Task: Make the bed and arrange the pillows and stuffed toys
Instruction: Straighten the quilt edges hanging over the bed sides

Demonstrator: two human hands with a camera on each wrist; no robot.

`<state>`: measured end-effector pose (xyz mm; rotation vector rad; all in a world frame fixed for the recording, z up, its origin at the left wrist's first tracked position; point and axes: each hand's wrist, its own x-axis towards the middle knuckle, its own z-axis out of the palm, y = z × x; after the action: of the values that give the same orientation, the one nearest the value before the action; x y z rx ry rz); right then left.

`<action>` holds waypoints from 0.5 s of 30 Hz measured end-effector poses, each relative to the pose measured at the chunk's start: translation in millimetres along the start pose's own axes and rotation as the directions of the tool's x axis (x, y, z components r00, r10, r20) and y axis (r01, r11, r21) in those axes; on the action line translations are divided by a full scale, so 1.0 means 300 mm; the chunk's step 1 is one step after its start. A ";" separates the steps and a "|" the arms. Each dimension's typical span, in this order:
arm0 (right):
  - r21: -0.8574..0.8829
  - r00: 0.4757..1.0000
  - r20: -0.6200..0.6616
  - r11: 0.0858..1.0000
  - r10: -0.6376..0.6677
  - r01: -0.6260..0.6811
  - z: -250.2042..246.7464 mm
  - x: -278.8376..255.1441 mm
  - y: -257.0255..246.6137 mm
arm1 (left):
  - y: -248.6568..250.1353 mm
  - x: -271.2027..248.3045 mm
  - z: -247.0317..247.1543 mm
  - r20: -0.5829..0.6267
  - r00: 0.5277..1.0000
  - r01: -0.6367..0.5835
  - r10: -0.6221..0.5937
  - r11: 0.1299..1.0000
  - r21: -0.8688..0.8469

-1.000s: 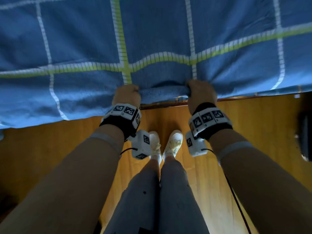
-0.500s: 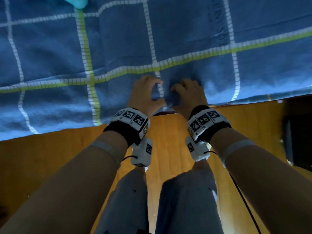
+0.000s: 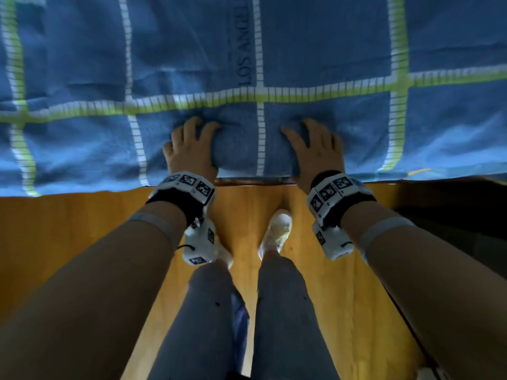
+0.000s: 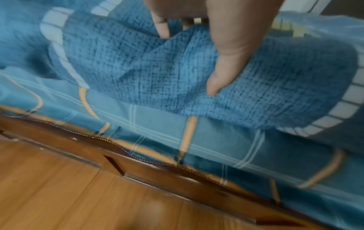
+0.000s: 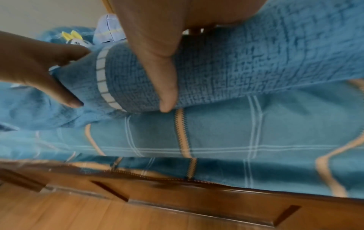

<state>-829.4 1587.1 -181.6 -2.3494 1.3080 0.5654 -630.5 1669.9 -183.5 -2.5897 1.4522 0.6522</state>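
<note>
From the head view, a blue blanket (image 3: 323, 50) with a white and yellow-green grid covers the bed, its near edge running left to right along the bed's side, above the wooden floor (image 3: 68, 229). The left hand (image 3: 189, 149) and the right hand (image 3: 315, 152) each clutch a raised fold of that edge, fingers on top and thumbs at the inner sides, with a white stripe of the pattern between them. Grey trouser legs and a white shoe (image 3: 275, 231) stand below on the floor.

In the left wrist view, the left hand (image 4: 216, 38) pinches the blanket (image 4: 138, 70): thumb pressed on the near face, fingers hidden behind the fold. Under it lies a lighter blue sheet (image 4: 197, 140) with orange lines, then the wooden bed frame (image 4: 138, 168).

In the right wrist view, the right hand (image 5: 157, 54) grips the rolled edge of the blanket (image 5: 246, 62), whose long axis runs across the picture. The left hand (image 5: 39, 66) holds the same roll further along. A stuffed toy (image 5: 74, 39) lies beyond, near a pale checked pillow (image 5: 109, 29).
</note>
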 end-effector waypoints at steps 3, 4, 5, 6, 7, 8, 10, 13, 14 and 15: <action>0.032 0.999 -0.034 0.999 0.025 -0.024 -0.011 0.026 -0.014 | 0.012 0.022 -0.035 0.007 0.999 0.031 -0.031 0.999 -0.022; 0.035 0.998 -0.044 0.999 0.036 -0.034 -0.022 0.036 -0.020 | 0.015 0.029 -0.047 0.017 0.999 0.048 -0.047 0.999 -0.022; 0.029 0.998 -0.050 0.999 0.041 -0.039 -0.036 0.048 -0.025 | 0.019 0.035 -0.059 0.026 0.998 0.064 -0.063 0.998 -0.015; 0.022 0.998 -0.049 0.999 0.040 -0.039 -0.054 0.055 -0.029 | 0.026 0.034 -0.075 0.037 0.996 0.079 -0.078 0.997 -0.007; 0.030 0.998 -0.046 0.999 0.038 -0.037 -0.076 0.056 -0.032 | 0.031 0.030 -0.093 0.045 0.995 0.090 -0.090 0.996 -0.007; 0.062 0.998 -0.052 0.997 0.039 -0.036 -0.096 0.050 -0.032 | 0.033 0.027 -0.112 0.036 0.994 0.101 -0.100 0.995 -0.028; 0.137 0.994 -0.103 0.990 0.047 -0.033 -0.121 0.017 -0.031 | 0.026 0.016 -0.141 -0.012 0.992 0.126 -0.129 0.985 -0.117; 0.176 0.982 -0.179 0.984 0.058 -0.026 -0.089 -0.053 -0.038 | 0.011 -0.016 -0.125 -0.015 0.984 0.168 -0.176 0.959 -0.230; 0.176 0.986 -0.152 0.984 0.063 -0.036 -0.065 -0.073 -0.046 | 0.012 -0.027 -0.111 0.015 0.982 0.184 -0.186 0.951 -0.249; 0.173 0.992 -0.104 0.984 0.067 -0.049 -0.039 -0.083 -0.053 | 0.013 -0.031 -0.095 0.051 0.978 0.206 -0.200 0.942 -0.264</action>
<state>-826.0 1606.2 -156.6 -2.2359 1.4178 0.3308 -628.8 1666.7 -153.5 -2.8699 1.1357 0.9024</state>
